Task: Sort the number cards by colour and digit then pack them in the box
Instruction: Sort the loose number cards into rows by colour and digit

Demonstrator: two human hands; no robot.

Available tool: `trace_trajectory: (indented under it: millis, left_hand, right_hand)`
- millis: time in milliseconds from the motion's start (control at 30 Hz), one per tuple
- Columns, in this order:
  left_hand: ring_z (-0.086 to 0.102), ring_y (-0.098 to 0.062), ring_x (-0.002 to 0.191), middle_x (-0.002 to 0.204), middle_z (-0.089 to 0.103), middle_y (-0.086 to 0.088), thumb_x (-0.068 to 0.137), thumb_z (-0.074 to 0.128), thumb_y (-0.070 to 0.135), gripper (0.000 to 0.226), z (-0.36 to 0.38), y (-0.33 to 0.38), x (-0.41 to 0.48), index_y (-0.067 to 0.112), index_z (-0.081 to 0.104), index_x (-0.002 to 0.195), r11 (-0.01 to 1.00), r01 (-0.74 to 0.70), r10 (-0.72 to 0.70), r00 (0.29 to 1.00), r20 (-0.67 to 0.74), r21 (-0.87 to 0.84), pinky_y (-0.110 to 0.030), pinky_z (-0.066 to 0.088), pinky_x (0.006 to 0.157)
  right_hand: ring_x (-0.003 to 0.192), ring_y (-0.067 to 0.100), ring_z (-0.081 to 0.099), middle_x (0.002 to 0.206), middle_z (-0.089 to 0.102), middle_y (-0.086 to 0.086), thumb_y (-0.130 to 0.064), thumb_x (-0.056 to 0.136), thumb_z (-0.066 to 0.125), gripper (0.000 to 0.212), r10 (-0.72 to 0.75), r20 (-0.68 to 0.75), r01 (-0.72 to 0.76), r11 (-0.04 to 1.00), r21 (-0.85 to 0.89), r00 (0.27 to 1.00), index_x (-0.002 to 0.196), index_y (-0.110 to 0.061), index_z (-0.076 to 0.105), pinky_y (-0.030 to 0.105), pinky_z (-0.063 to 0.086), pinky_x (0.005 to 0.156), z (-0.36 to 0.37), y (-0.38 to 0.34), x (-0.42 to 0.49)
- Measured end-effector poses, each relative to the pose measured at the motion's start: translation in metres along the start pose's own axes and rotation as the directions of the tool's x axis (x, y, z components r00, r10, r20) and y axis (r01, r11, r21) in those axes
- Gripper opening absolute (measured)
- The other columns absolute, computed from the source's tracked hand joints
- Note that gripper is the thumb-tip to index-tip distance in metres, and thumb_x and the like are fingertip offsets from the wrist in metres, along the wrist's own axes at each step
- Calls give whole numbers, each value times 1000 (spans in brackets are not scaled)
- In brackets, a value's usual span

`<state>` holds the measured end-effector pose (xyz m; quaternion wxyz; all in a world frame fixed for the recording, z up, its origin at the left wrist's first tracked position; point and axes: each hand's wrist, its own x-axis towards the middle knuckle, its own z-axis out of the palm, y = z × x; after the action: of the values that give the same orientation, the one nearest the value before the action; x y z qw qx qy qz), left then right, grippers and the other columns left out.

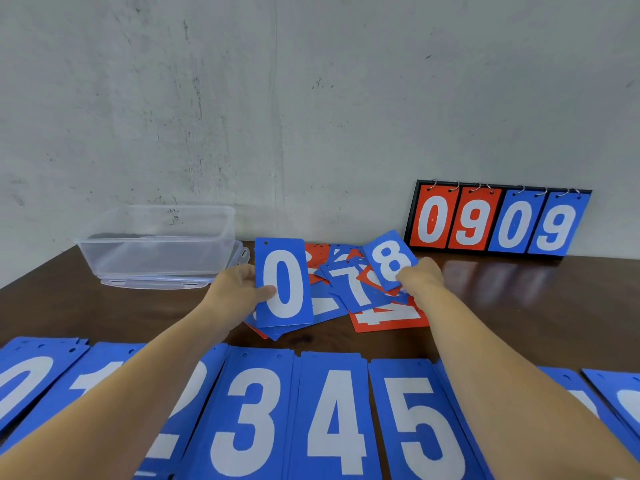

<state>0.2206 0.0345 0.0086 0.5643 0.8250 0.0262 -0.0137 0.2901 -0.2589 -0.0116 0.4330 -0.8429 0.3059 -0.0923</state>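
Blue 0 card (284,284) pinched by left fingers (265,292) — blue 8 card (390,258) by right fingers (405,278); pile (360,296) half-covered

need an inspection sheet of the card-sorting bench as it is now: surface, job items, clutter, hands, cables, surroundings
Surface: dark glossy wooden table.
Job's things: sorted row of blue cards along the near edge, 0 to 5 readable. Unsorted pile of red and blue cards mid-table. Clear box far left, no cards seen inside, sitting on its lid.
Clutter: flip scoreboard showing 0 9 0 9, against the wall.
Hands: left hand holds blue 0 card; right hand pinches blue 8 card; both over the pile.
Cables: nothing seen.
Surroundings: scuffed grey wall.
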Motion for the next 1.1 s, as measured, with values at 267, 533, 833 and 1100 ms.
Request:
trace_trajectory:
  millis: [267, 533, 833, 1100]
  left_hand:
    - [68, -23, 97, 106, 72, -5, 88, 68, 13, 16, -13, 11, -34, 17, 64, 103, 999, -30, 29, 999, -17, -37, -44, 55, 89]
    - [70, -21, 89, 97, 73, -4, 89, 66, 8, 14, -33, 17, -95, 12, 67, 102, 996, -40, 33, 996, -85, -82, -34, 57, 78]
    - [68, -20, 90, 99, 71, -3, 90, 65, 11, 13, -82, -2, -170, 13, 67, 102, 1000, -24, 23, 967, -255, 1, -28, 53, 72]
    - [68, -24, 87, 100, 71, -9, 89, 66, 13, 11, -166, -28, -184, 11, 66, 99, 999, -2, 15, 937, -350, 39, -37, 56, 76]
  right_hand:
    - [100, 27, 65, 110, 64, 14, -16, 91, 65, 15, -147, 26, 139, 969, 206, 989, 86, -9, 53, 37, 56, 82, -41, -16, -45]
    - [70, 20, 69, 102, 64, 11, -6, 90, 63, 10, -279, 187, 219, 932, 290, 942, 98, -6, 58, 23, 47, 50, -84, -1, -128]
    - [77, 21, 69, 105, 63, 5, -16, 94, 60, 16, -480, 91, 433, 847, 309, 873, 95, 0, 60, 26, 52, 58, -112, 18, -206]
    - [69, 12, 60, 94, 65, 2, -7, 93, 59, 8, -495, 41, 439, 804, 400, 868, 99, -10, 62, 23, 44, 56, -111, 23, -283]
